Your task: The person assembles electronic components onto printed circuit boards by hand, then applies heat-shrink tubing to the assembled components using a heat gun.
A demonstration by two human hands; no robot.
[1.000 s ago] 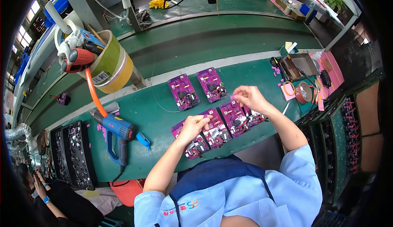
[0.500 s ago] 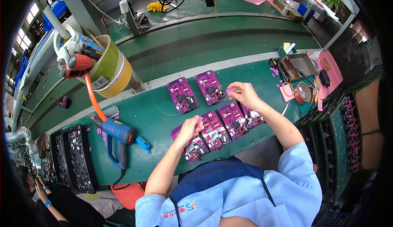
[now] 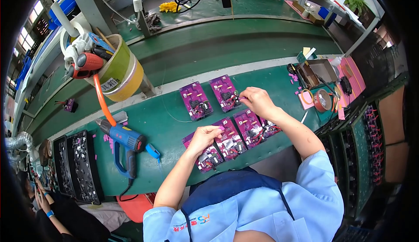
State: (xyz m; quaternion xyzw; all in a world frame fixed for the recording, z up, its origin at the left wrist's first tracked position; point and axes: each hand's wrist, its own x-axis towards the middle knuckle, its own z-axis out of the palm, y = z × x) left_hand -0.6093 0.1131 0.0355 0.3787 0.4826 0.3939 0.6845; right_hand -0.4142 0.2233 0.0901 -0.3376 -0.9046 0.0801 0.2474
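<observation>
Several purple circuit boards lie on the green bench mat (image 3: 161, 124). Two sit farther back: one (image 3: 195, 100) on the left, one (image 3: 225, 92) on the right. A nearer row includes a board (image 3: 249, 126) in the middle and another (image 3: 208, 158) at the front left. My left hand (image 3: 204, 137) rests over the front-left boards, pinching a small pink piece. My right hand (image 3: 257, 101) hovers beside the back-right board, fingers pinched on a small pink piece at that board's right edge.
A blue electric screwdriver (image 3: 126, 141) with an orange hose lies left of the boards. A yellow-green tub (image 3: 122, 74) holds tools. Black component trays (image 3: 80, 165) sit at far left. Tape rolls (image 3: 324, 100) and a small box (image 3: 316, 72) stand at right. Another person's hand (image 3: 43, 200) shows at lower left.
My right hand has moved left and back, from the right end of the near row toward the back-right board. My left hand stays over the front-left boards.
</observation>
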